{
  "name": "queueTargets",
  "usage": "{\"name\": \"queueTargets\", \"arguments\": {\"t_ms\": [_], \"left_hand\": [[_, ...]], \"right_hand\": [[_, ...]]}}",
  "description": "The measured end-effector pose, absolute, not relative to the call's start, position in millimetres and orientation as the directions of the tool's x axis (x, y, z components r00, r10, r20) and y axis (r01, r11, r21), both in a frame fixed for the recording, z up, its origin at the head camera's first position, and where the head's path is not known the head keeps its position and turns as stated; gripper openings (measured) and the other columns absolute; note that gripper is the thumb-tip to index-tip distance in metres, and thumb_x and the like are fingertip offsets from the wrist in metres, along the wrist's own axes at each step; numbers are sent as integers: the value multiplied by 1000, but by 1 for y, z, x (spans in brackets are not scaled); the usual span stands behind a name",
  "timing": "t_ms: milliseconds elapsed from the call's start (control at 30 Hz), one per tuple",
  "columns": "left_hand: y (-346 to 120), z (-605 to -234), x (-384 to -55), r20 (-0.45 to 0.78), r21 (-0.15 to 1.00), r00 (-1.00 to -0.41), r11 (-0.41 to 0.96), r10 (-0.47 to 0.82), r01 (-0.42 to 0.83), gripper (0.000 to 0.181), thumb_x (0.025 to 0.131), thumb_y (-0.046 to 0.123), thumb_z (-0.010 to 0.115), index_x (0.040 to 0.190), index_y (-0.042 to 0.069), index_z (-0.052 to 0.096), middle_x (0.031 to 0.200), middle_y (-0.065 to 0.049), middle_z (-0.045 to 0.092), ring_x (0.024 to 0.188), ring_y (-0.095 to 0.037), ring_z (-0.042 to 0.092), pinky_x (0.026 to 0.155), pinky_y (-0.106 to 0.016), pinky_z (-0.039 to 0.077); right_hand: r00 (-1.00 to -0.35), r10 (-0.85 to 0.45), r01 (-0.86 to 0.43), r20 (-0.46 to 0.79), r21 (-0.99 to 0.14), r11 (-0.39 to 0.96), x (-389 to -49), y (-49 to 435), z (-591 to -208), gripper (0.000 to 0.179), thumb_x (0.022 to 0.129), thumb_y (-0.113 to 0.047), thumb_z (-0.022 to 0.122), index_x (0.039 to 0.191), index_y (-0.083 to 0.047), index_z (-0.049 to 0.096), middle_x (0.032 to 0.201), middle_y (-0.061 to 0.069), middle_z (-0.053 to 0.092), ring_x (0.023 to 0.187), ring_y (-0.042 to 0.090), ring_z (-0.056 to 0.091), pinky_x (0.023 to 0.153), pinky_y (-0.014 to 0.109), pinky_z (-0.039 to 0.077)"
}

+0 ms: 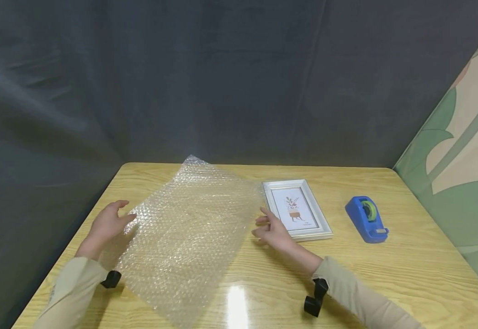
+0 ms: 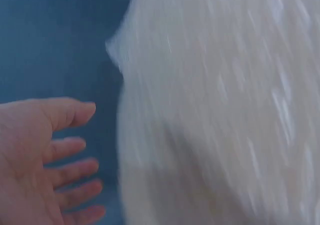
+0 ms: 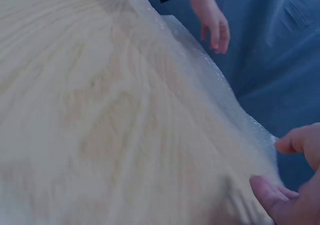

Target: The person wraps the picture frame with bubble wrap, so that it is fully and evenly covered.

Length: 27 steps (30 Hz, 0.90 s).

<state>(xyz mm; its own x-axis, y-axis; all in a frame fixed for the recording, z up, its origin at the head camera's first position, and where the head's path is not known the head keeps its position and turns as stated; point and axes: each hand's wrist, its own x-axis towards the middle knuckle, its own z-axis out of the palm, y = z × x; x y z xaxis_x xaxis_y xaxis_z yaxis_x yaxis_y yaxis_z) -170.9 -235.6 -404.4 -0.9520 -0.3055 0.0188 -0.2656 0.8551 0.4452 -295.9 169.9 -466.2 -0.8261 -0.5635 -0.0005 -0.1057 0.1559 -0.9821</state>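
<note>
A clear sheet of bubble wrap (image 1: 189, 228) spreads over the left and middle of the wooden table, turned cornerwise in the head view. Off its left edge is my left hand (image 1: 106, 226), palm inward; in the left wrist view the fingers (image 2: 75, 172) are loosely extended, with a gap between them and the sheet. My right hand (image 1: 275, 233) hovers by the sheet's right edge, thumb and fingers parted. In the right wrist view its fingertips come right up to the wrap's border (image 3: 240, 110). Close beyond this hand lies a white picture frame (image 1: 294, 208) with a plant print.
A blue tape dispenser (image 1: 364, 224) with a greenish roll stands right of the frame. Dark curtain (image 1: 222, 91) hangs behind the table (image 1: 411, 256) and down its left side. A flower-patterned panel (image 1: 465, 160) borders the right side.
</note>
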Motion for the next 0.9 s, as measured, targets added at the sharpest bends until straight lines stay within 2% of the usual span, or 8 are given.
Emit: {"name": "queueTargets", "arguments": {"t_ms": [167,300,433,567,700,900], "left_hand": [[-172,-388,-198,83,448,-968,877,-237,-176,57,88,24,55,132,-7,37,131,-32,38,117,-48,37,95,-58,33],[-112,-387,-220,51,549,-984,828,-172,-116,59,87,27,57,135,-2,37,136,-24,38,120,-42,39,98,-54,33],[-59,-392,-237,-3,660,-994,747,-111,-85,58,87,29,58,136,3,38,134,-17,43,116,-35,45,93,-48,41],[-17,-395,-251,-25,729,-996,680,-89,-79,54,86,28,60,133,7,43,128,-14,50,108,-29,52,85,-42,47],[17,-402,-263,-38,757,-997,649,-70,-74,54,85,30,61,131,7,45,122,-13,54,104,-29,54,82,-39,48],[58,-426,-274,-111,750,-993,652,-41,-111,57,83,33,63,129,3,46,120,-13,55,105,-30,54,83,-39,48]], "right_hand": [[-792,-611,-186,20,-960,209,-310,200,-457,71,81,-5,61,138,9,22,122,29,45,84,18,55,67,33,54],[-812,-581,-241,52,-937,253,-327,225,-452,67,82,-7,62,136,10,27,119,30,47,85,21,57,64,32,55],[-844,-527,-314,101,-890,332,-347,251,-449,64,82,-10,64,134,10,32,113,29,50,86,26,56,61,29,53],[-867,-485,-342,113,-844,414,-364,272,-450,63,84,-15,63,134,9,33,112,27,50,90,30,53,64,25,49],[-885,-457,-337,86,-795,504,-375,288,-453,62,85,-18,62,135,7,33,115,26,50,96,32,51,70,29,46],[-902,-424,-334,77,-746,576,-385,298,-464,63,85,-18,62,133,10,33,112,29,49,97,38,51,78,43,46]]}}
